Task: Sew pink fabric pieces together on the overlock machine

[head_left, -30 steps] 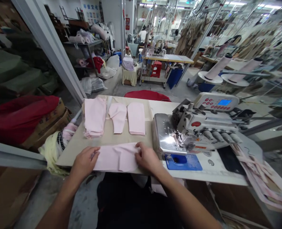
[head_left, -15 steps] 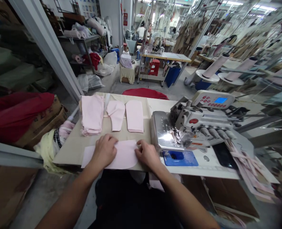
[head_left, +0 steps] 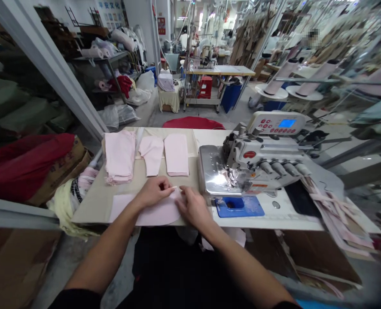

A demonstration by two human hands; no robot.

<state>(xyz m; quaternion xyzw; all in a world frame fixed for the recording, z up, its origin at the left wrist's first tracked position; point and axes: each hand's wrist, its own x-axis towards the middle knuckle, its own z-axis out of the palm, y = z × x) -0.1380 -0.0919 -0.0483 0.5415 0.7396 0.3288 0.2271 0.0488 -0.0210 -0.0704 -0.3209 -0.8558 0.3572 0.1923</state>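
Observation:
A flat pink fabric piece (head_left: 158, 213) lies along the table's front edge. My left hand (head_left: 154, 192) pinches its upper edge near the right corner, thumb and forefinger together. Right beside it, my right hand (head_left: 192, 205) has its fingers closed on the same corner, partly over the cloth. Behind my hands are a pink stack (head_left: 120, 155) at the left, a narrower tapered pink piece (head_left: 153, 155) in the middle and a rounded pink pile (head_left: 176, 155) to its right.
An overlock sewing machine (head_left: 257, 159) with a metal plate stands to the right of my hands. A blue tray (head_left: 250, 207) sits in front of it. Thread cones (head_left: 282, 77) rise behind, and pink strips (head_left: 338, 210) lie at the far right.
My left hand has moved right along the cloth to its upper right corner and pinches it. My right hand has shifted slightly inward, close to the left. The view has shifted slightly.

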